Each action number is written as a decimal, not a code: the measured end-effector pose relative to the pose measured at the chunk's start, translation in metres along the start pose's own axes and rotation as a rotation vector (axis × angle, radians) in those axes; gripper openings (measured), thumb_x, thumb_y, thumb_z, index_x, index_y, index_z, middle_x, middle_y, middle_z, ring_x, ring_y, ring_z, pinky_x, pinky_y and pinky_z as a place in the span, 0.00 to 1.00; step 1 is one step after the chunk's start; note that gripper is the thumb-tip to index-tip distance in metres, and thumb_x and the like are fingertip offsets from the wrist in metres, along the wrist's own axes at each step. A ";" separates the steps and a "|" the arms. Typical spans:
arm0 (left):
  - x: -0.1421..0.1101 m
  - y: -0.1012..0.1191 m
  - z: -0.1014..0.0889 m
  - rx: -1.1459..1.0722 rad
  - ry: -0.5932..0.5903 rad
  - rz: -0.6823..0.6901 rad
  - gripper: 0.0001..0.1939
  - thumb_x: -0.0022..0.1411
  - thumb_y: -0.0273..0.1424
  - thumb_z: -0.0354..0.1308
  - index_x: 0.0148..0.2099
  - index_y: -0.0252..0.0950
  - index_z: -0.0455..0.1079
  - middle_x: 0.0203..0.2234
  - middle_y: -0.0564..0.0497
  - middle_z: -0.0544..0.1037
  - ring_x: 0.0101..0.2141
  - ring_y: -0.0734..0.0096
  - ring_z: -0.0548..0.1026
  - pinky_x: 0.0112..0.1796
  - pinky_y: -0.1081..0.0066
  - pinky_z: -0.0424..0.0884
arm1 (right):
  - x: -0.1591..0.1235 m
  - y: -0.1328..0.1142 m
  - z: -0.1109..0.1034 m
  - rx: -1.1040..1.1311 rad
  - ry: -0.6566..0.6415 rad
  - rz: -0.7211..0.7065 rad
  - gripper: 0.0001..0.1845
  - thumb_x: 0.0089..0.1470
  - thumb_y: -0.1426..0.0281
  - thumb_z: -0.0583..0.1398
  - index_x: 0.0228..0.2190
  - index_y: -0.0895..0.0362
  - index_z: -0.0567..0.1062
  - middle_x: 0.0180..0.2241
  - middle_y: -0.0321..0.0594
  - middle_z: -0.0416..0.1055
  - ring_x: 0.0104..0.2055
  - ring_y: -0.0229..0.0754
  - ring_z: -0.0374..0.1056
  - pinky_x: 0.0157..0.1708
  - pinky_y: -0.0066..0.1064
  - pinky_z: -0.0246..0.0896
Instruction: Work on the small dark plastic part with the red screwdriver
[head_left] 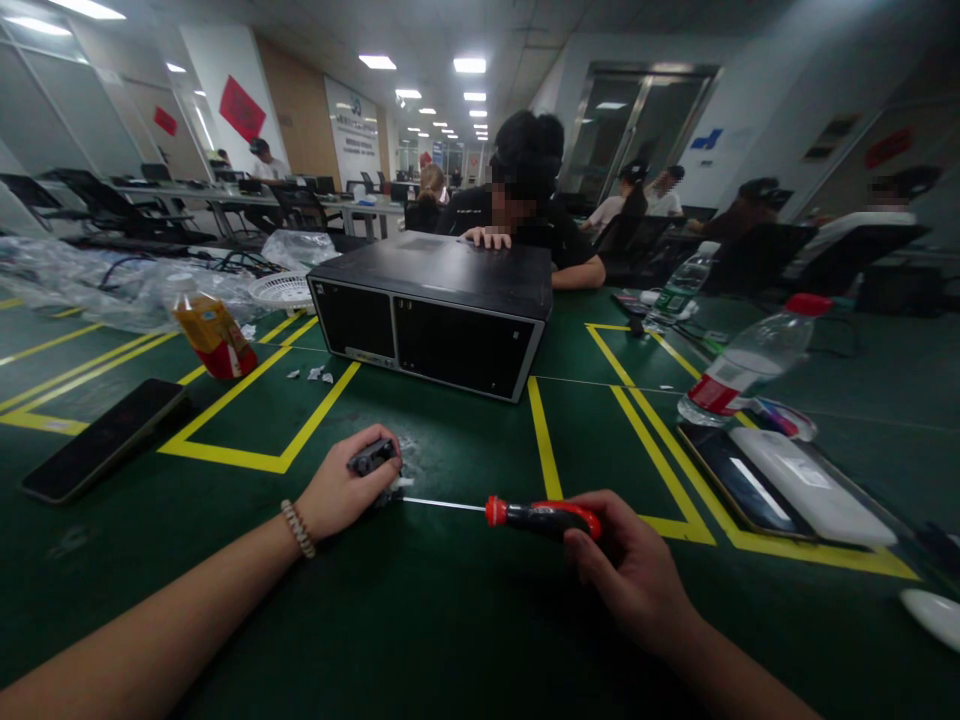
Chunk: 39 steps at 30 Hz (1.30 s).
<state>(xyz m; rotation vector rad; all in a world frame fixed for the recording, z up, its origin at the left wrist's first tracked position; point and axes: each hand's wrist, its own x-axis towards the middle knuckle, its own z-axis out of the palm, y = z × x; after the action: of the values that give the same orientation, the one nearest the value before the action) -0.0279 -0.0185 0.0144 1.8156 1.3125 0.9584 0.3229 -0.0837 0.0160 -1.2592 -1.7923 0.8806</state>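
My left hand (350, 483) is closed around a small dark grey part (377, 461) low over the green table (442, 620); its exact kind is hidden by the fingers. A beaded bracelet (298, 528) circles that wrist. My right hand (626, 570) grips the end of a red and black screwdriver (544, 517). The screwdriver's thin shaft points left, and its tip meets a whitish bit at the small part. Whether the tip sits in a screw cannot be made out.
A black computer case (450, 310) lies behind my hands, a co-worker's hand (489, 237) on top. Phones (750, 480) and a red-capped bottle (750, 350) are at right. A juice bottle (212, 330), a dark slab-like device (105, 440) and plastic wrap (135, 280) are at left.
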 end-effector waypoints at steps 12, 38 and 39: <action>0.000 -0.001 0.000 0.012 -0.019 -0.005 0.06 0.64 0.34 0.58 0.41 0.37 0.70 0.32 0.51 0.76 0.31 0.66 0.75 0.34 0.67 0.71 | 0.001 0.005 0.001 -0.091 0.139 -0.075 0.16 0.63 0.59 0.63 0.49 0.52 0.74 0.34 0.40 0.79 0.25 0.42 0.74 0.23 0.31 0.71; -0.001 -0.001 -0.001 -0.005 -0.027 0.009 0.06 0.64 0.33 0.58 0.41 0.37 0.70 0.32 0.52 0.75 0.31 0.67 0.73 0.32 0.68 0.70 | -0.003 0.001 -0.001 0.015 -0.010 -0.042 0.16 0.64 0.69 0.59 0.53 0.52 0.66 0.38 0.41 0.74 0.26 0.41 0.72 0.26 0.33 0.70; -0.001 -0.002 -0.001 -0.002 -0.026 0.012 0.06 0.64 0.33 0.58 0.41 0.37 0.70 0.32 0.52 0.75 0.31 0.67 0.73 0.32 0.68 0.71 | -0.003 0.001 -0.001 0.028 -0.013 -0.034 0.16 0.65 0.68 0.59 0.53 0.52 0.66 0.38 0.42 0.74 0.26 0.41 0.71 0.25 0.33 0.70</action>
<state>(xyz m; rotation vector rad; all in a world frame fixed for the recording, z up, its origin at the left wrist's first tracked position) -0.0294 -0.0185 0.0131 1.8297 1.2858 0.9395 0.3247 -0.0860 0.0146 -1.2046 -1.8002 0.8933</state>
